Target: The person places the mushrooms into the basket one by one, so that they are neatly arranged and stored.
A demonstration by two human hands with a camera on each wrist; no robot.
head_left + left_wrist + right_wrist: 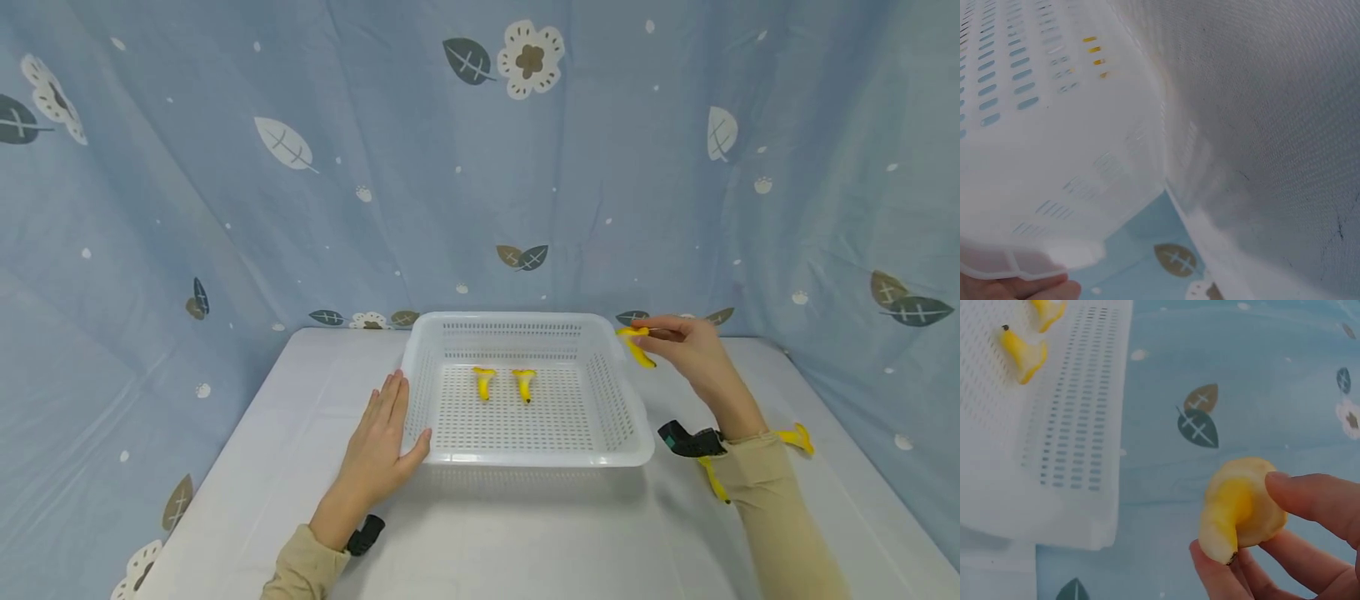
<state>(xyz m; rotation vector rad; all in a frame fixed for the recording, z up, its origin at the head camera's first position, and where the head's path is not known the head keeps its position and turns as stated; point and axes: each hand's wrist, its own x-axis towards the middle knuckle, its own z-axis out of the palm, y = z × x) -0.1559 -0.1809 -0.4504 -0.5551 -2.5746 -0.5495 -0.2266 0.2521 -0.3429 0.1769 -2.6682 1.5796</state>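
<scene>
at the near edge, a beige left sleeve (300, 567) and a beige right sleeve (780, 517), with a black device (366, 536) by the left wrist and a second black device (690, 440) by the right. beneath it all, a white desk (525, 542). on the desk by the right forearm, two yellow mushroom-shaped pieces, both partly hidden: a nearer loose piece (716, 481) just left of the sleeve and a farther loose piece (797, 438) just right of it.

farther in, at the left side of a white slotted basket (532, 459), the left grip (377, 450): fingers straight and close together along the rim, thumb spread toward the near left corner, touching the basket without clenching.

inside the basket, on the slotted floor, two more of the same kind, side by side but apart: a left piece (484, 385) and a right piece (524, 387), with wide ends away and narrow ends toward the near rim.

farther still, just outside the right rim toward the far corner, the right grip (693, 354): pinching a yellow held piece (640, 354) between thumb and fingers, apart from the basket in the right wrist view, dark-tipped stem in front of a pale rounded cap.

farthest, behind the desk, a blue curtain (450, 167) printed with leaves and white flowers.
</scene>
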